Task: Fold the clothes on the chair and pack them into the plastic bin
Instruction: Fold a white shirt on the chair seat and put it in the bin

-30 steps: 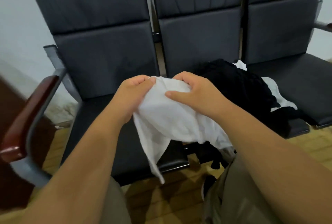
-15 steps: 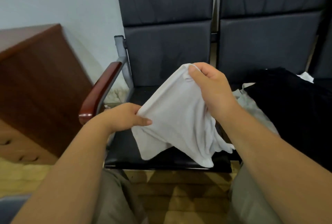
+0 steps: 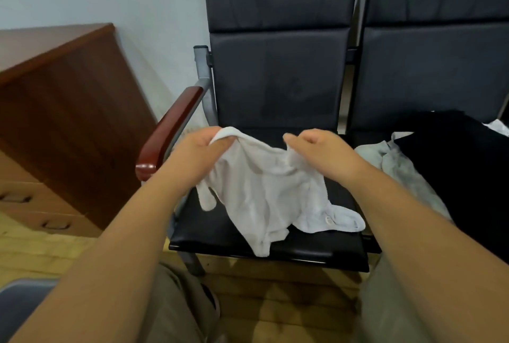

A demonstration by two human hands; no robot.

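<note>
White garment (image 3: 270, 194): hanging crumpled and unfolded, the left hand (image 3: 198, 155) pinching one bunched top corner and the right hand (image 3: 322, 152) gripping the other. Its lower folds are trailing onto the seat, and one tail is drooping over the front edge.
Chair (image 3: 220, 230): black and padded, standing upright and carrying the white garment's lower part.
Grey garment (image 3: 399, 166): lying rumpled on the next seat to the right, partly hidden by the right forearm.
Black garment (image 3: 462, 172): sprawling in a heap on that same seat, touching the grey garment's right side.
</note>
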